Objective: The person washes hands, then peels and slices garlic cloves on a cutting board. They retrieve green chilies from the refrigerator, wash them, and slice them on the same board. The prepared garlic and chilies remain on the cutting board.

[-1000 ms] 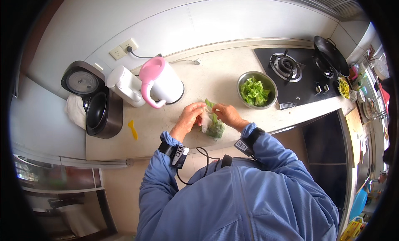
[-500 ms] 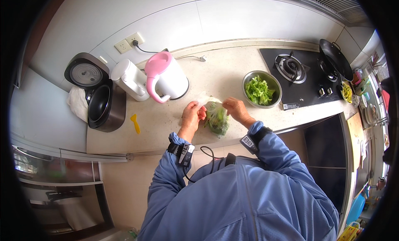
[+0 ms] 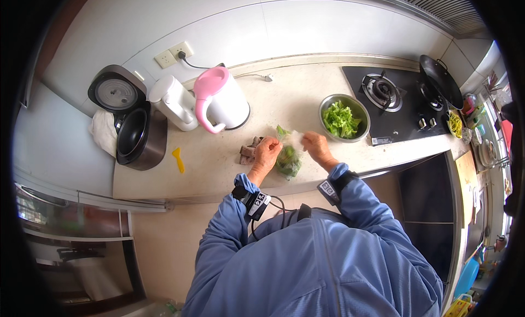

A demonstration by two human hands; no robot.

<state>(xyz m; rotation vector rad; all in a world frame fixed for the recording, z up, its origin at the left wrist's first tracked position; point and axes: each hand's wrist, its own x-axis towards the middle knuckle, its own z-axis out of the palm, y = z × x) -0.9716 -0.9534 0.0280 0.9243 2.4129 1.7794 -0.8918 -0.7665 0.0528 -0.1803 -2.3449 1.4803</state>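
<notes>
A clear plastic bag (image 3: 289, 164) with green leafy vegetables inside rests near the front of the counter, between my hands. My left hand (image 3: 265, 157) is closed in a pinch on the left side of the bag's mouth. The opposite side of that thin film is gripped by the closed fingers of my right hand (image 3: 319, 149). A bright green leaf (image 3: 282, 131) shows at the top of the bag. Just left of my left hand lie several brownish-grey chunks (image 3: 248, 152), partly covered by the hand; what they are I cannot make out.
A metal bowl (image 3: 367, 115) holding chopped green leaves stands right of the bag, beside a black gas hob (image 3: 377, 132) with a wok (image 3: 443, 79). Leftward are a pink-and-white kettle (image 3: 229, 101), a white pitcher (image 3: 172, 101), an open rice cooker (image 3: 156, 142) and a yellow peeler-like tool (image 3: 178, 160).
My left hand has moved right, closer to my right hand, uncovering the brownish chunks. The bag's mouth is drawn toward the right, and a green leaf now shows at its top.
</notes>
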